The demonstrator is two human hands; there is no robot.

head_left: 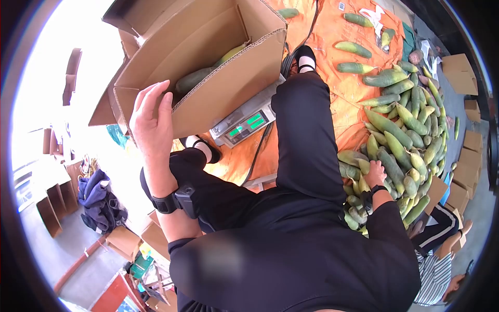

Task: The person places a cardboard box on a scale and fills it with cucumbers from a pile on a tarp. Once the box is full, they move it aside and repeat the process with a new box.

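Note:
My left hand (153,122) is raised at the corner of an open cardboard box (228,88), fingers apart and holding nothing. Inside the box lie green radishes (195,79), partly hidden by its wall. The box sits on a digital scale (247,128) with a lit green display. On my other side, my right hand (375,174) reaches into a large heap of green radishes (400,148). Its fingers are curled over a green radish (364,166) at the near left side of the heap, with the fingertips partly hidden.
An orange sheet (351,99) covers the floor, with several loose radishes (353,49) on it. A dark cable (255,156) runs beside the scale. Cardboard boxes (460,74) line the right side. Another person in a striped shirt (435,275) is at the lower right. Dark clothing (101,203) lies at left.

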